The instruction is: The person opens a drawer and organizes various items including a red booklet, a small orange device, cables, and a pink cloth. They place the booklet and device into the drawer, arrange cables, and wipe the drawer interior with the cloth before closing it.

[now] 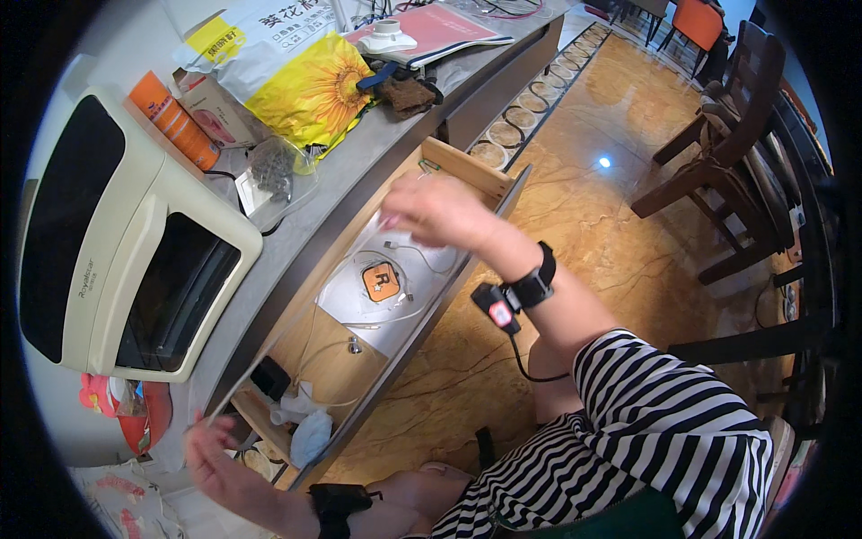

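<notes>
A pale cable [269,352] runs stretched between my two hands, over an open wooden drawer [465,170]. One end is pinched in my left hand [219,453], past the drawer's near left corner. My right hand [431,209], a little blurred, grips the other end above the drawer's far part. Below it in the drawer lie a white sheet [337,303], an orange square sticker or pad with a star and letter [381,281], and a thin cable with a USB plug [390,246]. A black box-like item [269,378] and a light blue pouch-like item [311,438] sit at the near end.
A cream Royalstar appliance [182,195] stands on the grey countertop [323,182]. Behind it are an orange spray can [174,121], a small carton [219,114] and a yellow-white sunflower bag [303,81]. Dark wooden chairs [727,148] stand on the tiled floor [579,222] at right.
</notes>
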`<control>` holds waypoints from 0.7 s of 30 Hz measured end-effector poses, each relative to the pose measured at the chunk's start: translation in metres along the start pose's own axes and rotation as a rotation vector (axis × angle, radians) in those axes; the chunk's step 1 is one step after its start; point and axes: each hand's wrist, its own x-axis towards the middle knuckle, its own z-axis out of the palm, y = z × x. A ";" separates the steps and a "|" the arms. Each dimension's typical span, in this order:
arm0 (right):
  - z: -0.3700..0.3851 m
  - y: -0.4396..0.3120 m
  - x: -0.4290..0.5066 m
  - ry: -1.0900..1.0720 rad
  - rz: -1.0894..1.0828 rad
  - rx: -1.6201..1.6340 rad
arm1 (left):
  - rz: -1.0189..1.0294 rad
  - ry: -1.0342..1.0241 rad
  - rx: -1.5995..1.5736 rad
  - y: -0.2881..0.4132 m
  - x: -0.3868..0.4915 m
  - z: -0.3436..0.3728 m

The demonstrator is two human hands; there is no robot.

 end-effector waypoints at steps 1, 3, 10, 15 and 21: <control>-0.001 0.016 -0.009 0.000 0.135 -0.012 | -0.014 0.025 -0.040 -0.007 0.003 -0.010; -0.011 0.032 -0.016 0.029 0.297 -0.115 | -0.040 0.080 -0.129 -0.017 0.010 -0.025; -0.037 0.033 -0.017 0.112 0.165 -0.227 | 0.231 -0.622 0.419 -0.055 -0.002 0.020; -0.015 -0.067 0.032 0.142 -0.177 -0.038 | 0.357 -0.477 0.255 0.018 -0.016 0.071; -0.030 -0.110 0.018 0.229 -0.258 0.047 | 0.023 -0.602 -0.011 0.041 -0.036 0.099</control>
